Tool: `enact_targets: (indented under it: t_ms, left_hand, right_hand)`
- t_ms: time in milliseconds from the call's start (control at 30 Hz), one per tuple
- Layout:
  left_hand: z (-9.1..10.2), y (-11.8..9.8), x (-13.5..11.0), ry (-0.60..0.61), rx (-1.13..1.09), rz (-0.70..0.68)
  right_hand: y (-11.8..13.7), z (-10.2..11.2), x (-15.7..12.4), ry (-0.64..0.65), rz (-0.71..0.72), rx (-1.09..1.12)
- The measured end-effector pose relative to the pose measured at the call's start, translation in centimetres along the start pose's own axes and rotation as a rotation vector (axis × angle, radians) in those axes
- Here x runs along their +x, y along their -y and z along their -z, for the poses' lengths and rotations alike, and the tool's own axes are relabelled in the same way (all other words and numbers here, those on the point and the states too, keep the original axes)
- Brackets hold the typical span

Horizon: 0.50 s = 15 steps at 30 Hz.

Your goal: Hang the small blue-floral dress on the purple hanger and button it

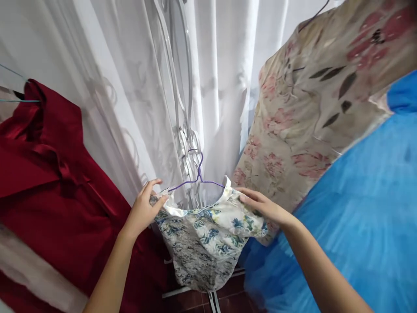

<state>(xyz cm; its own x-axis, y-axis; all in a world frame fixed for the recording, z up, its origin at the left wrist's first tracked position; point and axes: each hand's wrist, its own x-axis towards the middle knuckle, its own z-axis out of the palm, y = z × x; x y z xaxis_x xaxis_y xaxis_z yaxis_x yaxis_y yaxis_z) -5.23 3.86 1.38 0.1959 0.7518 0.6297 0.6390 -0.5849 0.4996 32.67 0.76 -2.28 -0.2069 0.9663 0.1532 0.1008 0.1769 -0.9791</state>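
A white blouse with a blue and green floral print [211, 234] hangs in the middle on a purple hanger [199, 177]. The hanger's hook is up by the white metal rack [187, 134]. My left hand [145, 208] is at the blouse's left shoulder, thumb on the fabric and forefinger raised above it. On the other shoulder, my right hand [259, 203] pinches the cloth near the collar, its fingers partly behind the fabric. Both shoulders of the blouse are spread over the hanger's arms.
To the left hangs a dark red dress [65, 208]. A beige dress with pink flowers [286, 126] and a bright blue tulle dress [358, 208] hang on the right. White curtains [221, 65] stand behind the rack, with dark red floor tiles [198, 304] below.
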Motion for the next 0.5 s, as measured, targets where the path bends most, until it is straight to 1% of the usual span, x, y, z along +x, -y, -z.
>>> enact_targets:
  t_ms: [67, 133, 200, 267, 300, 333, 367, 400, 433, 467, 500]
  left_hand:
    - [0.0, -0.5, 0.6, -0.076, 0.047, -0.116]
    - [0.2, -1.7, 1.9, -0.112, 0.058, -0.222]
    - [0.3, -3.4, 3.5, -0.116, 0.086, -0.287]
    - [-0.3, -4.8, 4.6, -0.066, 0.123, -0.326]
    - [-1.0, -5.1, 4.8, -0.033, 0.137, -0.346]
    - [-1.9, -5.2, 4.7, -0.002, 0.143, -0.372]
    - [-3.1, -4.9, 4.4, 0.027, 0.134, -0.396]
    - [-4.5, -4.3, 3.8, 0.041, 0.099, -0.408]
    - [-5.9, -3.5, 2.9, 0.026, 0.029, -0.39]
    - [-7.3, -2.6, 1.8, -0.017, -0.061, -0.339]
    - [-8.5, -1.8, 0.6, -0.079, -0.157, -0.263]
  right_hand:
    - [-1.2, -0.6, -1.3, -0.094, -0.007, 0.028]
    - [-1.6, -0.9, -2.2, -0.212, 0.006, 0.068]
    - [-1.1, -0.7, -3.4, -0.306, 0.016, 0.091]
    - [-0.6, -0.1, -5.4, -0.312, -0.019, 0.106]
    - [-0.6, 0.0, -6.8, -0.286, -0.046, 0.111]
    - [-0.9, 0.0, -8.3, -0.228, -0.074, 0.121]
    - [-1.6, -0.4, -10.0, -0.166, -0.088, 0.137]
    - [-2.5, -1.1, -11.7, -0.092, -0.07, 0.169]
    - [-3.6, -2.0, -13.2, 0.048, -0.054, 0.23]
    - [-4.8, -3.3, -14.6, 0.168, -0.051, 0.341]
    - [-5.9, -4.6, -15.7, 0.275, -0.095, 0.444]
